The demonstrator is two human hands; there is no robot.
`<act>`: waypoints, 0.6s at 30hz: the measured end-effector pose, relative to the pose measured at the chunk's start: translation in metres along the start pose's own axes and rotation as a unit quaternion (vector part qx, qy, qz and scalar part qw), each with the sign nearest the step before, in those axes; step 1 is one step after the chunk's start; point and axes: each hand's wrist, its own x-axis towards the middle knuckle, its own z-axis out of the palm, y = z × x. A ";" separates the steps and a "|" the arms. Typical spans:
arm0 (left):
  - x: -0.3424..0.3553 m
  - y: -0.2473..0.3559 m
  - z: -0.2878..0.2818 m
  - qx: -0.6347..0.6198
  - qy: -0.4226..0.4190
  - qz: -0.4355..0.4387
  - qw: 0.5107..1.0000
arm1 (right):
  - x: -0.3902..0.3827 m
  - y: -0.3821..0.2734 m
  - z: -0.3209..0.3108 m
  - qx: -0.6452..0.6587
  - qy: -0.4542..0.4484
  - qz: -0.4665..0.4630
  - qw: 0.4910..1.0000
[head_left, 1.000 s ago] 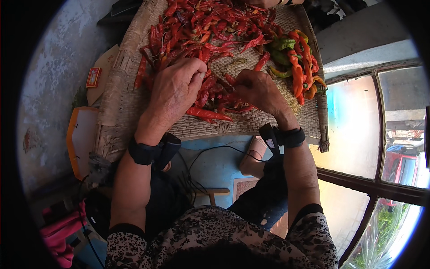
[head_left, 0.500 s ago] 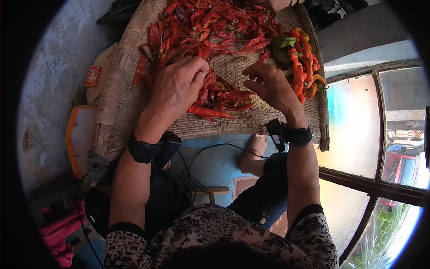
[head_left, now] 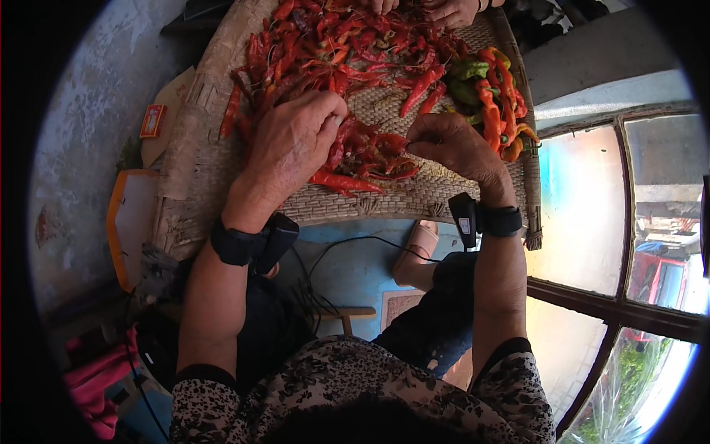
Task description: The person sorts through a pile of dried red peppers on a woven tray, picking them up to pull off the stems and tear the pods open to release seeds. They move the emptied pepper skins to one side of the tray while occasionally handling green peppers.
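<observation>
Dried red chili peppers [head_left: 370, 159] lie in a bunch between my two hands on a woven mat [head_left: 318, 206]. My left hand [head_left: 292, 144] is closed at the left of this bunch, with peppers by its thumb and knuckles; its fingers hide most of the grip. From the right, my right hand [head_left: 462, 148] pinches thumb and forefinger together at the end of a red chili pepper [head_left: 392, 143]. Beyond my hands spreads a wide heap of red chili peppers [head_left: 310, 48]. Fresher orange, red and green peppers [head_left: 492, 103] are piled at the right edge.
Another person's hands [head_left: 452, 11] rest over the heap's far side. A small red box [head_left: 153, 120] lies left of the mat. A window [head_left: 584, 214] borders the right side. Below are a black cable [head_left: 347, 243] and a wooden stool [head_left: 347, 314].
My right hand has dipped its fingers toward the near bunch and closed them on a pepper. My left hand has barely moved. The other person's hands have come further into view.
</observation>
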 end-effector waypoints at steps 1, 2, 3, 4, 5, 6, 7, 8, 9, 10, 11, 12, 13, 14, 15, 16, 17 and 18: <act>0.000 0.000 0.000 0.000 0.000 -0.001 1.000 | 0.000 0.001 -0.003 0.001 -0.001 0.000 1.000; -0.001 0.000 0.000 0.001 -0.002 0.000 1.000 | -0.001 -0.004 -0.006 0.055 0.003 0.012 0.998; -0.001 0.000 0.000 0.001 -0.003 0.001 1.000 | -0.001 -0.009 -0.008 0.110 0.007 0.024 0.994; -0.001 -0.001 0.000 0.001 -0.004 -0.001 1.000 | -0.002 -0.016 -0.011 0.091 0.026 0.044 0.995; -0.001 -0.002 0.000 0.001 -0.001 0.004 1.000 | -0.001 -0.014 -0.010 0.092 0.026 0.044 0.994; -0.001 -0.003 0.001 0.001 0.002 0.009 1.000 | 0.003 -0.010 -0.008 0.120 0.117 0.023 0.986; -0.002 -0.002 0.000 0.001 0.002 0.009 1.000 | 0.006 -0.007 -0.006 0.146 0.207 0.001 0.967; -0.001 -0.001 0.000 0.001 -0.009 -0.002 1.000 | 0.010 -0.006 -0.002 0.047 0.291 -0.014 0.955; 0.000 0.000 0.000 0.001 -0.019 -0.013 1.000 | 0.011 -0.002 -0.003 0.046 0.292 -0.014 0.955; 0.001 0.001 0.001 -0.001 -0.019 -0.013 1.000 | 0.011 0.005 -0.002 -0.048 0.289 -0.022 0.956; 0.000 0.000 0.002 -0.001 -0.007 0.003 1.000 | 0.013 0.007 0.000 -0.138 0.282 -0.032 0.949; -0.001 -0.001 0.003 -0.002 0.005 0.019 1.000 | 0.014 0.006 0.002 -0.118 0.196 -0.019 0.973; -0.002 -0.002 0.003 -0.002 0.005 0.018 1.000 | 0.018 0.012 0.013 -0.116 0.177 -0.053 0.976; -0.002 -0.002 0.003 0.004 0.003 0.013 1.000 | 0.019 0.006 0.023 -0.135 0.160 -0.049 0.977; -0.003 -0.002 0.002 0.010 0.001 0.009 1.000 | 0.020 0.000 0.031 -0.155 0.143 -0.044 0.977; -0.003 -0.002 0.002 0.010 0.001 0.009 1.000 | 0.025 0.010 0.038 -0.238 0.153 -0.071 0.957; -0.002 0.001 0.000 0.008 -0.009 -0.005 1.000 | 0.027 0.010 0.042 -0.237 0.152 -0.071 0.957; -0.001 0.002 -0.001 0.007 -0.020 -0.018 1.000 | 0.028 0.009 0.046 -0.245 0.157 -0.064 0.955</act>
